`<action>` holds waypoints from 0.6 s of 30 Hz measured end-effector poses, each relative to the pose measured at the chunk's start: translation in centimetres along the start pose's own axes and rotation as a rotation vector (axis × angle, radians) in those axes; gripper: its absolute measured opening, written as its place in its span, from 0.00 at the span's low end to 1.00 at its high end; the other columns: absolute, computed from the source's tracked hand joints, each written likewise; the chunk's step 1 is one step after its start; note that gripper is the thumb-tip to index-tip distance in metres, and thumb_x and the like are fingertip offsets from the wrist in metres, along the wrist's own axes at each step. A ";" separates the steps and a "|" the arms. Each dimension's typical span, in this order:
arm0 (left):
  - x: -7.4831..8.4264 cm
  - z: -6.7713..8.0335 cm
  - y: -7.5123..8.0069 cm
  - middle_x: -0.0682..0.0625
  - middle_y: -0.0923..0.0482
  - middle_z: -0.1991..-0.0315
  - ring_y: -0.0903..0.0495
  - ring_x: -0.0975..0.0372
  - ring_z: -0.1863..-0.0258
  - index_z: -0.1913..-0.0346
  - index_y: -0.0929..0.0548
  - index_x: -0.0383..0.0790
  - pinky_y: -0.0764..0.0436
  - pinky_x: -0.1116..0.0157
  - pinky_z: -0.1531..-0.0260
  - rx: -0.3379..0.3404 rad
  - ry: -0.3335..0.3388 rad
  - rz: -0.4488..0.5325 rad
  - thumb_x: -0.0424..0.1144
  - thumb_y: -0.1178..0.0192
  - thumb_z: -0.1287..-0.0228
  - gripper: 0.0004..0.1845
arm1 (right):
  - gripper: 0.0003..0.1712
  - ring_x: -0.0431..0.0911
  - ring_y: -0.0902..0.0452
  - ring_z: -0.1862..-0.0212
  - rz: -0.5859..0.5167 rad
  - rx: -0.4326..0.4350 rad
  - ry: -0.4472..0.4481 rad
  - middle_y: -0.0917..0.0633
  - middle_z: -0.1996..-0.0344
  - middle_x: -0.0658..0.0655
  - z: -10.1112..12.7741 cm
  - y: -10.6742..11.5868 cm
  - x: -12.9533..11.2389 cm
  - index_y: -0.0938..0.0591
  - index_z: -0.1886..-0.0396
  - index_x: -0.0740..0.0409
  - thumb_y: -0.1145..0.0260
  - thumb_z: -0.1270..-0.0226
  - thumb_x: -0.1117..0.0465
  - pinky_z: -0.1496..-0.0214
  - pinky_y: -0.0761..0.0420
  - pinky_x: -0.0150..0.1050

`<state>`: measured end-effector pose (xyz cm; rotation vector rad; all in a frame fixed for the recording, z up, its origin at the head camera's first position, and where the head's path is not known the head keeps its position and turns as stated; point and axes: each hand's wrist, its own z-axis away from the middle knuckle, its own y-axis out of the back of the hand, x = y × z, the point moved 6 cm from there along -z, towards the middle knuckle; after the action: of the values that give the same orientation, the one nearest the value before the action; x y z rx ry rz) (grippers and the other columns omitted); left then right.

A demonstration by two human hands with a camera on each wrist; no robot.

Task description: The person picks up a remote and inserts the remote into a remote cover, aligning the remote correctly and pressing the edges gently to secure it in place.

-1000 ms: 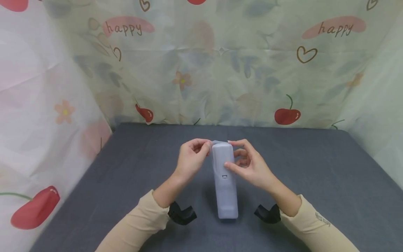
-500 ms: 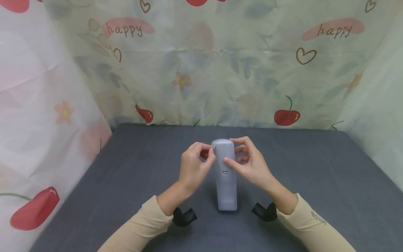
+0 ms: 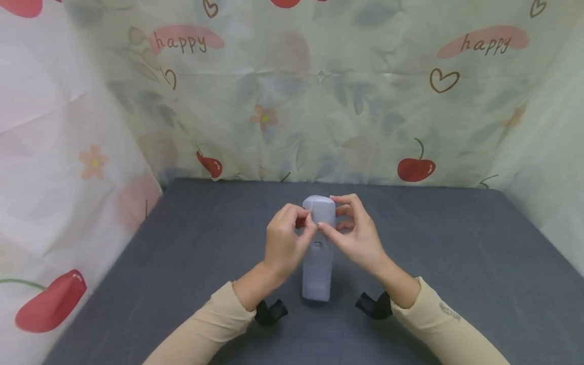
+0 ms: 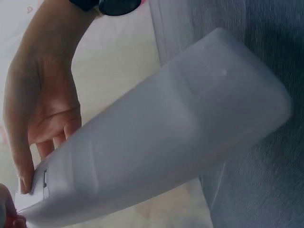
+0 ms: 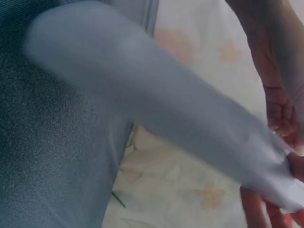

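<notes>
Both your left hand (image 3: pixel 286 239) and right hand (image 3: pixel 353 234) pinch the upper end, toward twelve o'clock, of a stiff, light-looking, smooth pale remote (image 3: pixel 317 253) in its cover; grip its long sides.

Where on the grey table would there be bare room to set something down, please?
The grey table is bare on the right, between the right hand and the curtain, and likewise on the left, from the left hand to the curtain. The far strip is also free. The middle is crowded: both hands hold the pale remote there.
</notes>
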<state>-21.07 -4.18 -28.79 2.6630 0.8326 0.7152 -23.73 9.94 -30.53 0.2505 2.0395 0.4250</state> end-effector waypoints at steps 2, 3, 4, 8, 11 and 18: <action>-0.4 -0.3 -0.2 0.45 0.23 0.73 0.23 0.60 0.73 0.70 0.22 0.33 0.21 0.70 0.70 -0.038 0.030 0.016 0.25 0.42 0.44 0.02 | 0.29 0.41 0.21 0.70 -0.025 0.001 -0.009 0.21 0.58 0.65 -0.2 0.1 0.2 0.34 0.46 0.62 0.31 0.45 0.68 0.70 0.19 0.31; -0.7 -0.4 -0.3 0.45 0.23 0.72 0.22 0.60 0.72 0.69 0.22 0.33 0.20 0.69 0.69 -0.058 0.056 0.035 0.26 0.42 0.43 0.01 | 0.29 0.41 0.21 0.70 -0.038 -0.003 -0.016 0.22 0.57 0.66 -0.2 0.1 0.3 0.34 0.45 0.62 0.31 0.44 0.69 0.69 0.19 0.31; -1.0 -0.5 -0.4 0.44 0.23 0.71 0.22 0.59 0.71 0.68 0.21 0.33 0.20 0.68 0.68 -0.079 0.089 0.063 0.27 0.43 0.41 0.01 | 0.29 0.40 0.20 0.70 -0.043 -0.009 -0.024 0.22 0.57 0.66 -0.3 0.1 0.5 0.35 0.45 0.63 0.32 0.44 0.69 0.69 0.19 0.31; -2.6 -0.5 -0.7 0.43 0.22 0.60 0.20 0.56 0.61 0.57 0.22 0.34 0.19 0.61 0.59 -0.174 0.274 0.257 0.33 0.41 0.38 0.08 | 0.31 0.39 0.19 0.71 -0.083 -0.037 -0.040 0.21 0.60 0.67 -0.3 0.4 0.6 0.36 0.43 0.62 0.33 0.43 0.70 0.69 0.18 0.33; -3.7 0.1 -1.7 0.41 0.25 0.48 0.21 0.53 0.51 0.41 0.31 0.37 0.20 0.58 0.51 -0.329 0.466 0.433 0.38 0.39 0.38 0.24 | 0.31 0.37 0.19 0.70 -0.121 -0.055 -0.033 0.21 0.60 0.68 -0.3 0.7 0.4 0.37 0.41 0.61 0.34 0.42 0.71 0.68 0.17 0.35; -3.7 2.0 -3.9 0.33 0.27 0.42 0.19 0.45 0.52 0.30 0.46 0.39 0.18 0.57 0.55 -0.623 0.553 0.671 0.35 0.43 0.35 0.34 | 0.33 0.36 0.19 0.66 -0.168 -0.079 -0.051 0.23 0.56 0.68 -0.3 0.8 0.5 0.39 0.38 0.61 0.35 0.41 0.71 0.65 0.17 0.34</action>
<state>-24.44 -3.44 -33.31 2.1370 -0.2343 1.5957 -24.22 10.78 -30.48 0.0407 1.9711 0.3890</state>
